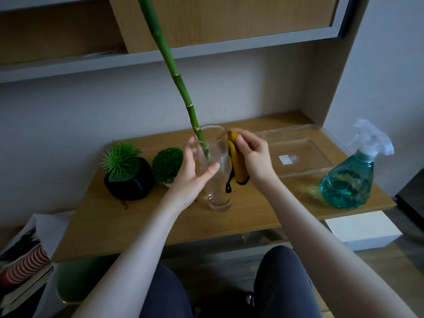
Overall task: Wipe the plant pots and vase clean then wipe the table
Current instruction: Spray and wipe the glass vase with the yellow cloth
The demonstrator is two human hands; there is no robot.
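Observation:
A tall clear glass vase (pixel 218 193) stands on the wooden table (pixel 128 223) with a long green bamboo stalk (pixel 176 79) leaning out of it to the upper left. My left hand (pixel 193 173) holds the vase on its left side, thumb across the front. My right hand (pixel 253 157) grips a yellow cloth (pixel 238 166) with a black edge and presses it against the vase's right side near the rim. Left of the vase sit a black pot (pixel 130 184) with a spiky green plant and a small round green bush plant (pixel 167 165).
A clear plastic tray (pixel 305 148) lies at the back right of the table. A spray bottle of blue liquid (pixel 351 182) stands at the right edge. A white box (pixel 364 230) sits lower right, stacked items (pixel 23 267) lower left. Brown stains mark the table by the black pot.

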